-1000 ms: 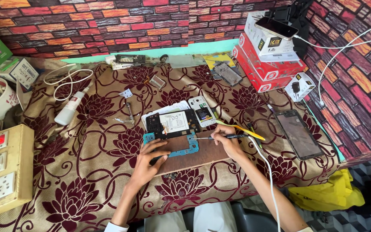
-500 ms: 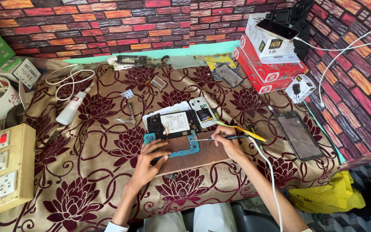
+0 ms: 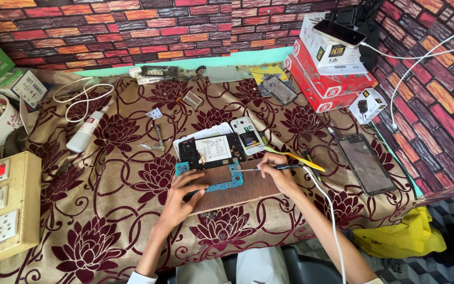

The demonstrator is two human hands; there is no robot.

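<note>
Head view: left hand (image 3: 177, 202) presses flat on the blue circuit board (image 3: 209, 176); right hand (image 3: 279, 176) pinches a thin black soldering iron (image 3: 266, 168), best kept steady.

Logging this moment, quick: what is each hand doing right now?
Left hand: fingers spread, pressing on the blue circuit board.
Right hand: closed around a thin tool, tip at the board.
</note>
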